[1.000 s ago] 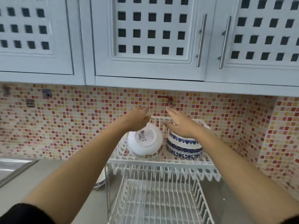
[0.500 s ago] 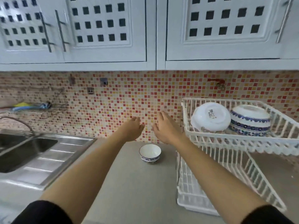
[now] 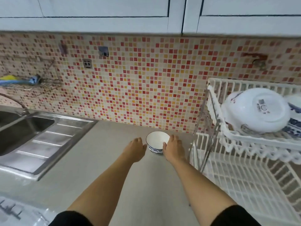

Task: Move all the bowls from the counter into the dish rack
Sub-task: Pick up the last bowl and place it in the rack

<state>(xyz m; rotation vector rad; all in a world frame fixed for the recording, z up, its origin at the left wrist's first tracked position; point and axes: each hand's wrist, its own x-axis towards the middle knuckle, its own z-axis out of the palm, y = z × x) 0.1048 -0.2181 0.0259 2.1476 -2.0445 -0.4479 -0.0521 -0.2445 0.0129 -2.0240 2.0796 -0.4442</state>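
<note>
Head view: our left hand (image 3: pixel 135 150) and right hand (image 3: pixel 173 148) cup the bowl (image 3: pixel 157 143) on the counter (image 3: pixel 97 160), not yet closed, flanking it for a steady lift toward the rack (image 3: pixel 241 137).

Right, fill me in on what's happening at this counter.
A person is clearing bowls off the counter into the white dish rack. Both hands are closing around a small blue-and-white bowl by the tiled wall: the left hand is just beside it, and the right hand is against its rim. The bowl sits upright on the counter, not yet lifted. Two bowls already lie in the rack's upper tier, a large white bowl and a blue-patterned bowl.
</note>
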